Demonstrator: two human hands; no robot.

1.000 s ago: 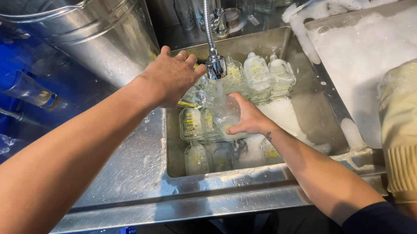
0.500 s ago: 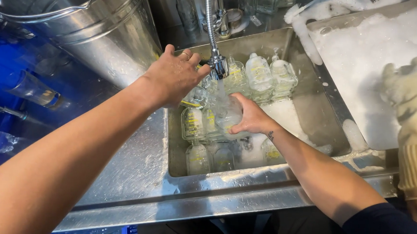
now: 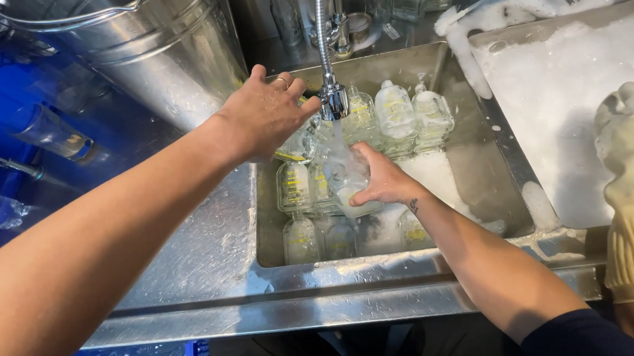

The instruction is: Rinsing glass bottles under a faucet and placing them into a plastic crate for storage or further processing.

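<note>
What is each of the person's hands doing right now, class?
Left hand: fingers curled at the faucet spray head, touching it; a firm grip cannot be told.
Right hand: closed around a clear glass bottle under the running water.

**Both hands out over the work, L high, R low**

L arm bare, stretched fwd across the frame from lower left to centre. L hand (image 3: 265, 115) back-up, palm down, fingers slightly spread, thumb toward the right, ring on one finger. R arm comes in from bottom right w/ dark sleeve at upper arm, forearm bare, small mark near wrist. R hand (image 3: 379, 181) lower than L, fingers curled shut in a grip, knuckles facing up-left. Hands near each other, not touching.
</note>
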